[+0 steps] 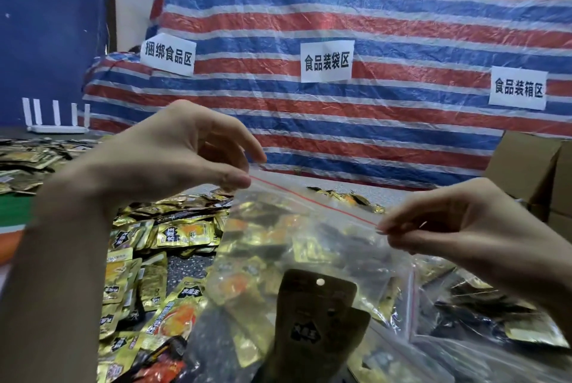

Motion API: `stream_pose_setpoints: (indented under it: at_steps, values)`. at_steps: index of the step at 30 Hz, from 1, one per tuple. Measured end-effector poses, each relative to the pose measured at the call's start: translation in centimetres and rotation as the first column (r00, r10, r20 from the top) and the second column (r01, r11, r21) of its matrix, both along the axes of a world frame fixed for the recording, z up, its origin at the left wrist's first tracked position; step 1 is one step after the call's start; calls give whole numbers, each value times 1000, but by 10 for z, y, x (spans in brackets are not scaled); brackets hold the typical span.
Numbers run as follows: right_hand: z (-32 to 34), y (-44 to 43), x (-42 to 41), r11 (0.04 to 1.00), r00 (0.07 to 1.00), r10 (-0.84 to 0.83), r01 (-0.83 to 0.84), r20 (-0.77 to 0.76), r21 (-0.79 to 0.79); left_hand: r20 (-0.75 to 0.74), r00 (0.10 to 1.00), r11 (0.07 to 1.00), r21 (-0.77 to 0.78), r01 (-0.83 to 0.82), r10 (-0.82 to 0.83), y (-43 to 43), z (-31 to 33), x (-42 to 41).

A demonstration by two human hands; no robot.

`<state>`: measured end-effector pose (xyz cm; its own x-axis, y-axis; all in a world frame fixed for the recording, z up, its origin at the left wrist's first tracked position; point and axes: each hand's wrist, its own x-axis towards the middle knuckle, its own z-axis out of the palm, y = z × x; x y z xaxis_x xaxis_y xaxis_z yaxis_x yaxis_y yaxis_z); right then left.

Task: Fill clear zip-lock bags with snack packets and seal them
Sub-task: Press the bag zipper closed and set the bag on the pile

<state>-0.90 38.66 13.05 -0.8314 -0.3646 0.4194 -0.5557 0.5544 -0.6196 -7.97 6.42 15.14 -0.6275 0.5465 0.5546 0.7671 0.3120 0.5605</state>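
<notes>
Above the packets, both hands pinch the bag's top edge.

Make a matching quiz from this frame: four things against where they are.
Things:
1. bag
2. router
3. box
4. loose packets

Places:
A. far left, at the back
B. right edge
C. pinched at its top corners by the left hand and the right hand
D. spread out left of the bag

Pairs: 1-C, 2-A, 3-B, 4-D
</notes>
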Motion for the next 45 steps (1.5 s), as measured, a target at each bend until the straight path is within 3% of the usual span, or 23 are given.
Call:
stream_pose_setpoints:
  at_steps: [9, 12, 15, 19, 23, 31, 37, 42, 45]
  values:
    - [1, 6, 0, 998, 997, -54, 54, 46, -8, 59, 998, 999, -36, -8, 10, 14, -3, -3]
    - [0, 5, -1, 994, 995, -102, 102, -1, -40, 58, 998, 1000, -29, -8, 9, 17, -4, -4]
    - [3, 1, 0, 984, 982, -174, 176, -70, 12, 67, 998, 999, -36, 3, -1, 21, -3, -1]
    - [4, -9, 8, 976, 978, -206, 207, -30, 63, 30, 998, 998, -23, 53, -52, 32, 0, 8]
    - [-1, -36, 12, 953, 954, -208, 247, -216, 176, -39, 993, 990, -82, 110, -114, 47, 4, 22]
    - [-14, -68, 8, 992, 928, -105, 123, -358, 28, -128, 979, 982, -124, 143, -158, 62, 6, 42]
    - [-11, -69, 12, 990, 914, -134, 139, -382, -16, -113, 984, 981, -147, 123, -140, 62, 6, 43]
    - [-10, -68, 15, 987, 911, -157, 157, -381, -31, -55, 997, 943, -331, 34, -55, 64, 2, 39]
    - [-7, -66, 17, 991, 932, -135, 128, -336, -45, -63, 994, 943, -328, 61, -86, 62, 3, 40]
